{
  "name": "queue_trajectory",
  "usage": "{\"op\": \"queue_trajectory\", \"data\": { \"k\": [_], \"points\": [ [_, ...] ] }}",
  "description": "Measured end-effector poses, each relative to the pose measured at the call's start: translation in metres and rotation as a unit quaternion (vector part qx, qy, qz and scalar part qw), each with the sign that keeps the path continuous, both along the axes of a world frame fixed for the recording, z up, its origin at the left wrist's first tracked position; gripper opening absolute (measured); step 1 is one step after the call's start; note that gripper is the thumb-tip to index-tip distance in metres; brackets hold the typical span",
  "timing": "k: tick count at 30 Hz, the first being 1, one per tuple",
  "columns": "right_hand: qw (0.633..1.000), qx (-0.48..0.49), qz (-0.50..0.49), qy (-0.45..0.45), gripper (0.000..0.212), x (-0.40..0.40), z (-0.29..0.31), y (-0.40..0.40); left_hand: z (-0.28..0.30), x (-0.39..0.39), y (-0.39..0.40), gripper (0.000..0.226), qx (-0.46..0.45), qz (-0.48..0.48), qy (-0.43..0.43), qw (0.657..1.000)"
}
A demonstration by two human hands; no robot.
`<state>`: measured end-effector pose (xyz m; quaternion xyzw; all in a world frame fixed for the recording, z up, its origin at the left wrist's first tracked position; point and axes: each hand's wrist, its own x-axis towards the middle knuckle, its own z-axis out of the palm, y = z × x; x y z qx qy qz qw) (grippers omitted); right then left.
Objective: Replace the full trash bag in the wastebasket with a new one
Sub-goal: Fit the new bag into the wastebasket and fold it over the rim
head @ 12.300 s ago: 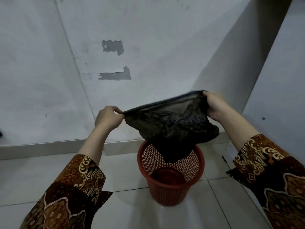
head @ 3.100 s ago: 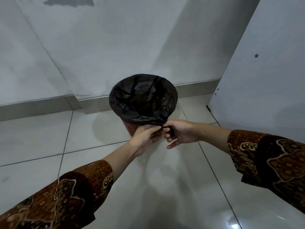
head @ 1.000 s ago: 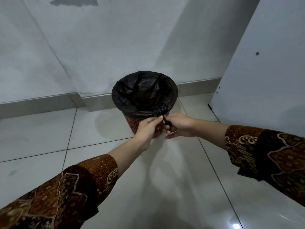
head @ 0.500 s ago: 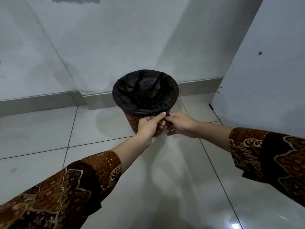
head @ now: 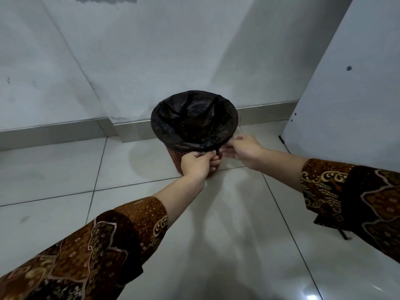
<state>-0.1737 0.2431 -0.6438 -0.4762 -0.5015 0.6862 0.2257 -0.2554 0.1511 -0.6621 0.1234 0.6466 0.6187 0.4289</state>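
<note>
A red mesh wastebasket (head: 175,156) stands on the tiled floor near the wall. A black trash bag (head: 192,118) lines it, its edge folded over the whole rim. A bunched knot of bag plastic (head: 211,141) sits at the near right of the rim. My left hand (head: 198,163) is under the near rim, fingers curled and pinching the bag's folded edge. My right hand (head: 243,149) is just right of the knot, its fingertips on the bag's plastic there; its grip is partly hidden.
A white wall with a grey baseboard (head: 54,132) runs behind the basket. A white panel (head: 350,87) stands upright at the right, close to the basket. Glossy white floor tiles (head: 227,234) spread out in front.
The knot that stood up above the rim now lies down against the bag's folded edge. My left hand has slid under the rim and my right hand has shifted slightly right.
</note>
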Motion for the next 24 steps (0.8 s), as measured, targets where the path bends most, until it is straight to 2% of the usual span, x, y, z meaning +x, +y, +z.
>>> {"op": "queue_trajectory", "data": {
  "k": [3, 7, 9, 14, 21, 24],
  "points": [
    [0.998, -0.035, -0.019, 0.054, 0.016, -0.009, 0.011, 0.004, 0.007, 0.001, 0.001, 0.005, 0.025, 0.046, -0.036, 0.998],
    [0.999, -0.018, -0.002, 0.039, 0.015, -0.018, 0.011, 0.001, 0.012, -0.007, 0.004, 0.002, 0.04, 0.083, -0.061, 0.994],
    [0.999, -0.008, -0.006, 0.04, 0.021, -0.023, 0.007, -0.001, 0.016, -0.011, 0.004, 0.015, 0.045, 0.103, -0.08, 0.99],
    [0.999, 0.013, -0.024, 0.043, 0.022, -0.037, 0.0, -0.005, 0.029, -0.013, 0.003, 0.016, 0.07, 0.168, -0.198, 0.963],
    [0.998, 0.024, -0.045, 0.032, 0.025, -0.041, -0.003, -0.013, 0.021, -0.018, 0.011, 0.023, 0.054, 0.186, -0.208, 0.959],
    [0.998, 0.011, -0.059, 0.028, 0.024, -0.036, -0.007, -0.011, 0.02, -0.016, 0.012, 0.014, 0.05, 0.19, -0.208, 0.958]
  ]
}}
